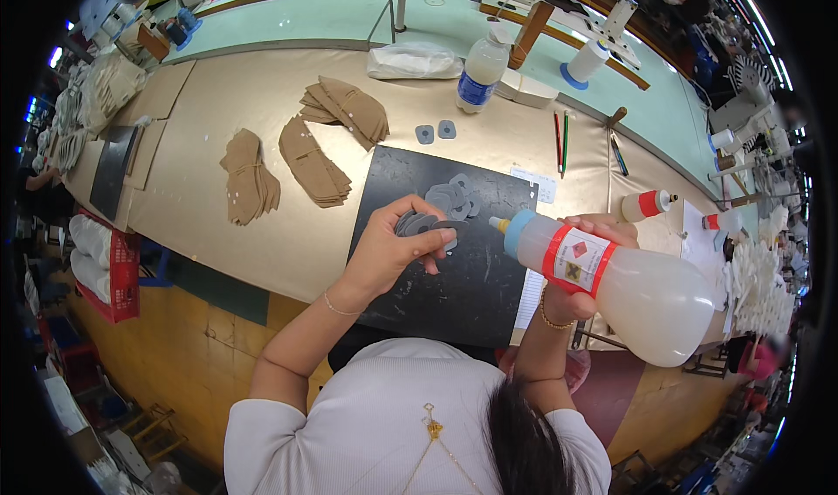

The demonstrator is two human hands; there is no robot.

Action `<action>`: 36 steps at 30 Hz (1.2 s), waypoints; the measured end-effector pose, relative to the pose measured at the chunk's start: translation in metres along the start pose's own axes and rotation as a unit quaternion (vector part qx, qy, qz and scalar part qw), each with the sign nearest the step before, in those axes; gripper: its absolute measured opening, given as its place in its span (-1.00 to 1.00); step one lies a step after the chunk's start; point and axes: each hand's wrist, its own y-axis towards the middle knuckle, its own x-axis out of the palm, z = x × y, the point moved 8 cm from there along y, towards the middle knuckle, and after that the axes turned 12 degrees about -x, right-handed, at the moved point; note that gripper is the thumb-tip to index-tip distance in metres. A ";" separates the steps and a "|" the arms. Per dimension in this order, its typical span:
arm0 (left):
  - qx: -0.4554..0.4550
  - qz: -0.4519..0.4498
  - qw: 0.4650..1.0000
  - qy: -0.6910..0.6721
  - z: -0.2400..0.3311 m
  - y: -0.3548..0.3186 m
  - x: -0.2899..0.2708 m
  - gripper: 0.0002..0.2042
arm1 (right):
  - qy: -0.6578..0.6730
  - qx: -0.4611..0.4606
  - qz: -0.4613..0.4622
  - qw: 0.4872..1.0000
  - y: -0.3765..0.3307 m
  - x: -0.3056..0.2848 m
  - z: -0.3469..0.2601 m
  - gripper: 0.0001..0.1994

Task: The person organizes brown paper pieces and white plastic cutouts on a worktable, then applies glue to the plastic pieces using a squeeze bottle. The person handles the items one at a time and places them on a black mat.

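Observation:
Pinched in my left hand (393, 246) is a stack of small grey rounded pieces (415, 224), each with a hole where its face shows. My right hand (602, 233) wraps round a large translucent squeeze bottle (655, 299) with a red-bordered label, a blue collar and a yellow nozzle. The bottle lies tilted in the air, its nozzle pointing left at the held pieces, a short way off. Under both hands is a black board (471, 299). More loose grey pieces (456, 194) lie heaped on it, just beyond my left hand.
Bundles of brown cut pieces (314, 163) lie to the left. Beyond the board are two small grey squares (425, 134), a clear bottle with a blue label (483, 72) and pencils (560, 141). A smaller red-labelled bottle (646, 204) lies at right. A red crate (125, 277) stands left.

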 end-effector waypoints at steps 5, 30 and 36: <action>-0.011 -0.016 1.000 -0.012 0.000 0.005 -0.003 -0.86 | 0.040 0.006 0.029 0.999 0.004 0.004 0.003 -0.05; 0.058 0.052 0.984 0.158 0.017 -0.004 0.005 -0.81 | 0.052 0.029 -0.049 0.997 0.007 0.035 0.002 -0.18; 0.046 0.033 0.985 0.160 0.015 -0.001 0.006 -0.81 | -0.041 -0.026 -0.143 0.989 0.009 0.043 -0.002 -0.09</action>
